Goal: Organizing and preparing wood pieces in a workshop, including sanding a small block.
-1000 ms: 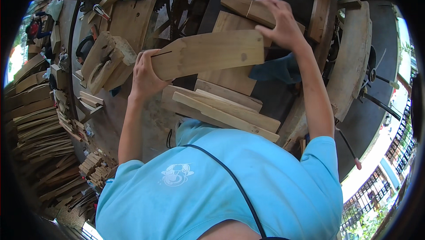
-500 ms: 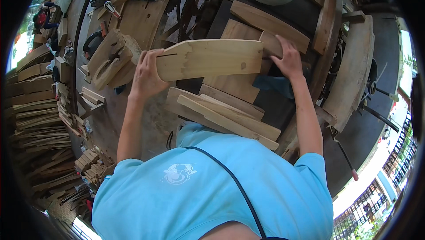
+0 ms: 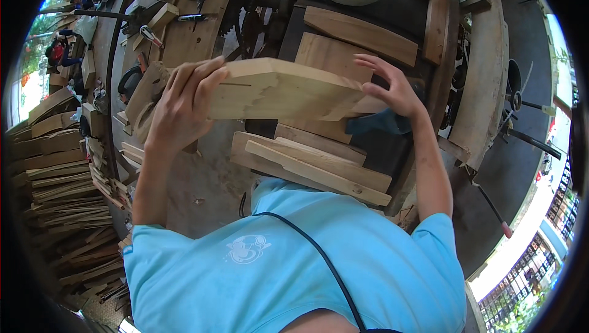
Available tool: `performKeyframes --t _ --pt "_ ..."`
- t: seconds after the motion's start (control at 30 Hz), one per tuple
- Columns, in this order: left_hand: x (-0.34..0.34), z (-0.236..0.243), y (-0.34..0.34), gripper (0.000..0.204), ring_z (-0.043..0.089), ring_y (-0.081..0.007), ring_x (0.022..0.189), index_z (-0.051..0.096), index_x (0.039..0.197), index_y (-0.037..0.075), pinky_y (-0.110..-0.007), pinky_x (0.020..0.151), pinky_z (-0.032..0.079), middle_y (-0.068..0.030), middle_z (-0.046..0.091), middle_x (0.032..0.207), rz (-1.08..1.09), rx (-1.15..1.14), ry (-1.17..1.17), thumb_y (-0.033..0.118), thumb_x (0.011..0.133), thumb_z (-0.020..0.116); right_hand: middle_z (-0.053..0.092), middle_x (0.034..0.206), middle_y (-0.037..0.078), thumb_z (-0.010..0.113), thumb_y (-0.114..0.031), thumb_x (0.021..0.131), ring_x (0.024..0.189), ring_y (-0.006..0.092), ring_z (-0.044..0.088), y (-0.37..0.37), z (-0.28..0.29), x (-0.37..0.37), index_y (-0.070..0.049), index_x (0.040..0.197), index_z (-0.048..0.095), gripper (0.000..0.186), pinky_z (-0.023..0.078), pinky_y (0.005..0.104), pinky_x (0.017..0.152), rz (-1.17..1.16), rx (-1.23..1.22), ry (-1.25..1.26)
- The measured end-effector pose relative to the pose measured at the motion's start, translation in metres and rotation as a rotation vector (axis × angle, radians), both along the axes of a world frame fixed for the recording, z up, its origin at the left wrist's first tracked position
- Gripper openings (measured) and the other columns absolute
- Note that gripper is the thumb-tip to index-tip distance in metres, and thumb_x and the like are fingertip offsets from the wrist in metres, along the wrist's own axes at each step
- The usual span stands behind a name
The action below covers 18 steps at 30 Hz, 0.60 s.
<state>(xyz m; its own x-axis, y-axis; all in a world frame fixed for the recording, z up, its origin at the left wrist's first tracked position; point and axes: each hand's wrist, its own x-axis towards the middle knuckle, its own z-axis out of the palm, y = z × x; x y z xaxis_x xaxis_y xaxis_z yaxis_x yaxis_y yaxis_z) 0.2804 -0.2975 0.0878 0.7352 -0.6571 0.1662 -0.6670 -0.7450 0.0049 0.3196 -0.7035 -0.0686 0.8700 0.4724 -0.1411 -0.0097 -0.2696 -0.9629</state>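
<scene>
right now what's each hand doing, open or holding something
Left hand: closed on the board, at its left end.
Right hand: open by its right end; contact unclear.

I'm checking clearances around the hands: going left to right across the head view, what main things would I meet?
Stacked thin wood strips → left hand → pale wooden board → right hand → broad worn plank → black rod.
</scene>
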Motion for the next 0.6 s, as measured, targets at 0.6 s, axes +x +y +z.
performKeyframes --t 0.6 --pt "0.138 -0.101 -0.082 0.080 0.041 -0.0373 0.140 0.050 0.139 0.012 -0.051 0.114 0.037 -0.0146 0.047 0.149 -0.030 -0.421 -0.033 0.022 0.070 0.088 0.056 0.133 0.006 0.089 -0.041 0.069 0.121 0.0174 0.050 0.011 0.009 -0.080 0.000 0.152 0.042 0.104 0.038 0.0305 0.106 0.061 0.576 0.691"
